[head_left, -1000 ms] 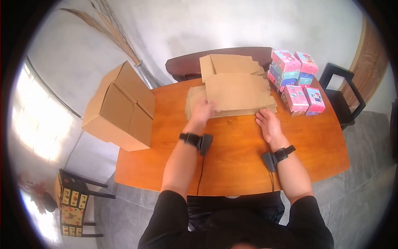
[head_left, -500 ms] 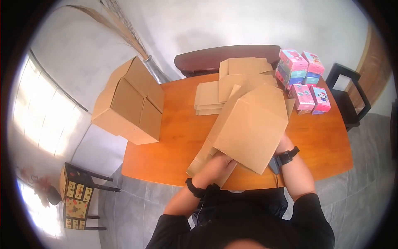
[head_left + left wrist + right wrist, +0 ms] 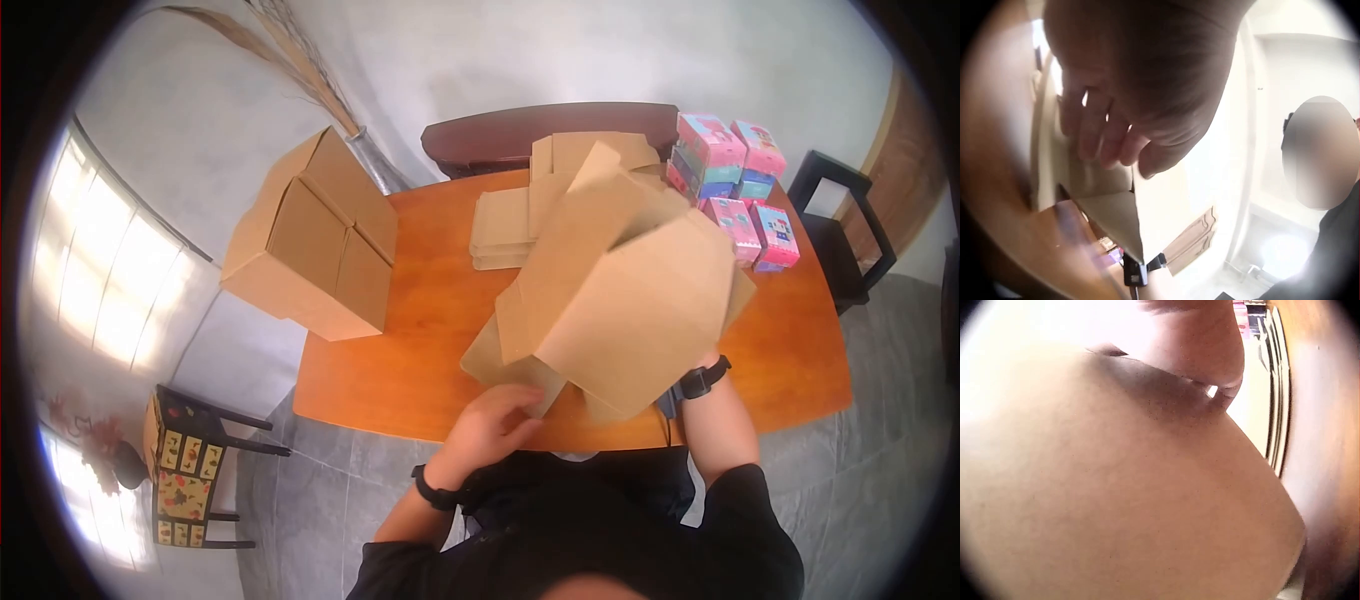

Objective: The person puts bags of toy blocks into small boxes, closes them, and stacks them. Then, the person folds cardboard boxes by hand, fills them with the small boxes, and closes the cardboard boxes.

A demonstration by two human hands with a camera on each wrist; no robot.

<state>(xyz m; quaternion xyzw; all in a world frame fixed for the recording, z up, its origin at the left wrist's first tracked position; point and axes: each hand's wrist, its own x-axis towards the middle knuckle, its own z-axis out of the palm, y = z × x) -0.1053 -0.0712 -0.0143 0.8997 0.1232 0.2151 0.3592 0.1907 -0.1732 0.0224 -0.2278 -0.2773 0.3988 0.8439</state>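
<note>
A partly opened cardboard carton (image 3: 645, 310) is tilted above the table, its flaps spread and a dark gap showing at its top. My right hand (image 3: 706, 360) grips its right edge, mostly hidden behind the panel; in the right wrist view the hand (image 3: 1194, 353) lies against the large cardboard face (image 3: 1116, 481). Just off the carton's lower left corner is my left hand (image 3: 488, 430), fingers loosely extended and holding nothing. The left wrist view has that hand (image 3: 1141, 75) with fingers spread slightly near the carton's flaps (image 3: 1113, 215).
Flat cardboard pieces (image 3: 500, 225) lie stacked behind the carton. A large cardboard box (image 3: 320, 240) stands at the left of the table (image 3: 350, 390). Several pink and blue small boxes (image 3: 732, 165) are at the back right, with a dark chair (image 3: 835, 240) beyond.
A cardboard piece has come off the stack toward me and opened out into a carton shape. My left hand has let go and moved down-left; the carton has swung a little to the right.
</note>
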